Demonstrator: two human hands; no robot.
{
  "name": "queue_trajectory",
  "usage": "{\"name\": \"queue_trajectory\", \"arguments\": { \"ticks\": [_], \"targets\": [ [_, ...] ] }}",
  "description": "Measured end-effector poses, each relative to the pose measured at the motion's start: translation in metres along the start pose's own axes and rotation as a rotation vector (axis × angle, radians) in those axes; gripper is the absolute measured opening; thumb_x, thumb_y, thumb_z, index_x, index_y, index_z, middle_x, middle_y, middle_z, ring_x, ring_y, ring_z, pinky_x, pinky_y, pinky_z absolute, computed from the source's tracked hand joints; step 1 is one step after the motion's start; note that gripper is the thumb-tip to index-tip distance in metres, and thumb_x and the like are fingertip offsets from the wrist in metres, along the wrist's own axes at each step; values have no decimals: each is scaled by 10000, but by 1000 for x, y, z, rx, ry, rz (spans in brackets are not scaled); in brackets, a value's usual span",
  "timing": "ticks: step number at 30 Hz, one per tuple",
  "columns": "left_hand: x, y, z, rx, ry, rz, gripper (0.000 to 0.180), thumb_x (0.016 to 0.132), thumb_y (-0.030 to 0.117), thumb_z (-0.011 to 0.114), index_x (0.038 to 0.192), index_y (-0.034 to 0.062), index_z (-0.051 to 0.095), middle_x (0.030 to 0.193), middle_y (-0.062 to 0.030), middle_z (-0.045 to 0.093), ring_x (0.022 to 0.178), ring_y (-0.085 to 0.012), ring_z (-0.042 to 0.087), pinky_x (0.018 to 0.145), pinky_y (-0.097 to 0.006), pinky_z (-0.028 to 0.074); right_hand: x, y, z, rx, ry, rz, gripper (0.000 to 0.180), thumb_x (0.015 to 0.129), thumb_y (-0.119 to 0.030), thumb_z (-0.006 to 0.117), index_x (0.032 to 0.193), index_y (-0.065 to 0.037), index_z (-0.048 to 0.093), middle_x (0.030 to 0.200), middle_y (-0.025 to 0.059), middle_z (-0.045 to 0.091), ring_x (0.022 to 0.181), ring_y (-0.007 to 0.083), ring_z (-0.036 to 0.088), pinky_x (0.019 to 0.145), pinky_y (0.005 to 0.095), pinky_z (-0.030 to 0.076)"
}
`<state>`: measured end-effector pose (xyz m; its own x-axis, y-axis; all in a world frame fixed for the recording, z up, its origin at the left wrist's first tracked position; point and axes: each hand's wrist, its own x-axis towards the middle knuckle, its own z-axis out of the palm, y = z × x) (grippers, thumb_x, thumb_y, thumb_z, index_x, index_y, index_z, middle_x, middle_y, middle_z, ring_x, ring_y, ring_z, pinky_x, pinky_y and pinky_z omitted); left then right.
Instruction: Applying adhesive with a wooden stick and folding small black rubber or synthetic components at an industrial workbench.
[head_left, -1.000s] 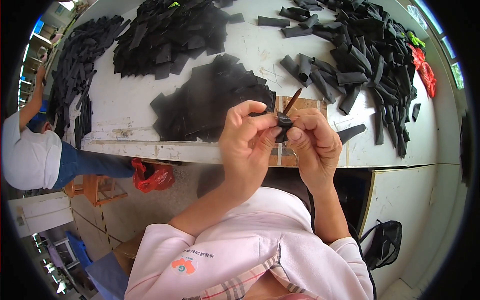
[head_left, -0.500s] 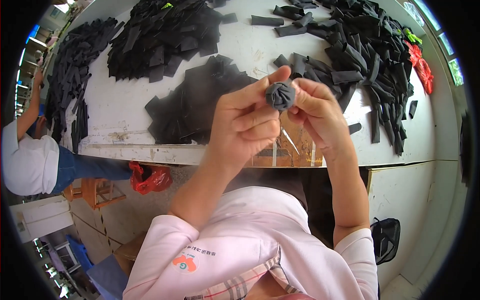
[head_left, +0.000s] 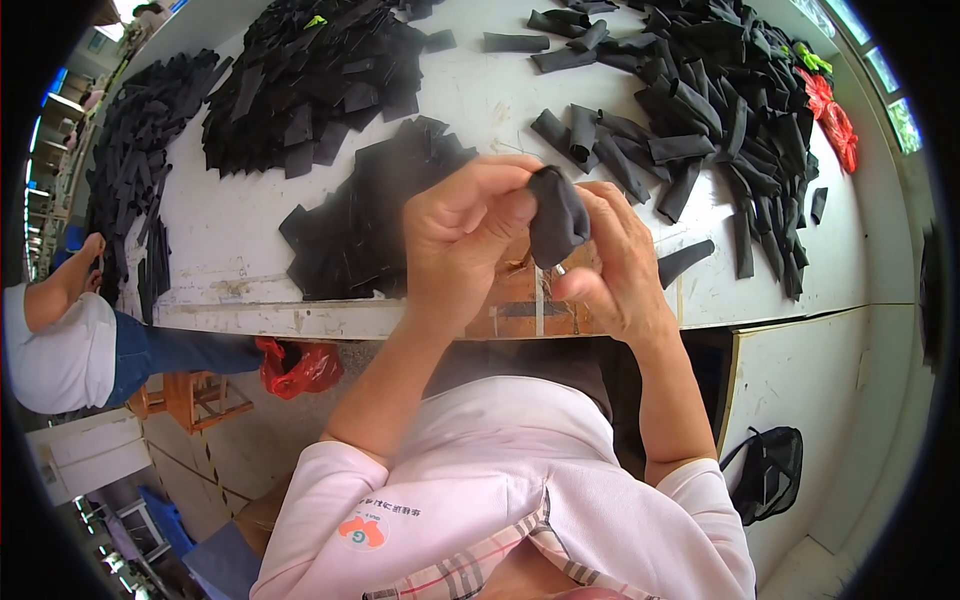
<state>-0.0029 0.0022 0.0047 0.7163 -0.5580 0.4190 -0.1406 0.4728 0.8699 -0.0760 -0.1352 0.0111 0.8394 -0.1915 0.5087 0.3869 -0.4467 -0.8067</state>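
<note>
A short dark grey fabric tube (head_left: 558,222), puckered at its upper end, is held up between my hands above the table's front edge. My left hand (head_left: 462,225) pinches its upper left side between thumb and fingers, the other fingers curled in. On the opposite side my right hand (head_left: 622,258) has its fingers bent against the cloth, while its thumb stands apart, lower down. A small shiny metal piece (head_left: 560,268) shows just under the tube, near that thumb; what it belongs to is hidden. Behind my left hand lies a pile of flat dark fabric pieces (head_left: 350,215).
More dark pieces form a large heap (head_left: 310,85) at the back left. Many fabric tubes (head_left: 690,110) are piled on the right, with one loose tube (head_left: 686,262) near my right hand. Red plastic bags (head_left: 300,368) hang below the table's left part. A person (head_left: 65,345) works at far left.
The fabric, a tight round bunch end-on before, now shows as a longer tube. My right thumb has come away from its pinch and dropped lower. A loose tube near my right hand shows more fully.
</note>
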Motion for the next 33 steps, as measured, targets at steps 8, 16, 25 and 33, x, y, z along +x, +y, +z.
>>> {"name": "queue_trajectory", "arguments": {
  "ticks": [8, 16, 25, 33],
  "targets": [
    [-20, -14, 0, -163, 289, -59, 181, 840, 137, 548, 957, -2, 552, 984, -131, 566, 913, -167, 521, 891, -346, 361, -6, 23, 7, -556, -349, -34, 228, 709, -205, 633, 645, -62, 468, 613, 54, 525, 612, 244, 540, 515, 349, 418],
    [13, 15, 30, 289, -96, -165, 181, 709, 1, 681, 828, -4, 544, 742, -30, 579, 679, -47, 525, 601, -182, 438, -21, 31, 10, 15, -51, 18, 135, 693, -94, 627, 729, -20, 519, 652, 123, 528, 634, 305, 539, 544, 333, 429],
    [1, 10, 18, 42, 91, -7, 164, 837, 123, 569, 932, -10, 575, 791, -59, 606, 747, -83, 550, 670, -220, 453, -10, 20, 1, -155, -375, 166, 42, 737, -73, 575, 754, -44, 601, 666, 117, 562, 635, 303, 552, 577, 365, 433],
    [3, 33, -35, 197, 501, 136, 152, 880, 108, 478, 851, -9, 571, 820, -103, 618, 770, -162, 585, 737, -276, 453, 43, -35, -21, 198, -126, 61, 264, 856, -201, 529, 690, -5, 592, 569, 59, 535, 521, 98, 473, 465, 256, 379]
  ]
}}
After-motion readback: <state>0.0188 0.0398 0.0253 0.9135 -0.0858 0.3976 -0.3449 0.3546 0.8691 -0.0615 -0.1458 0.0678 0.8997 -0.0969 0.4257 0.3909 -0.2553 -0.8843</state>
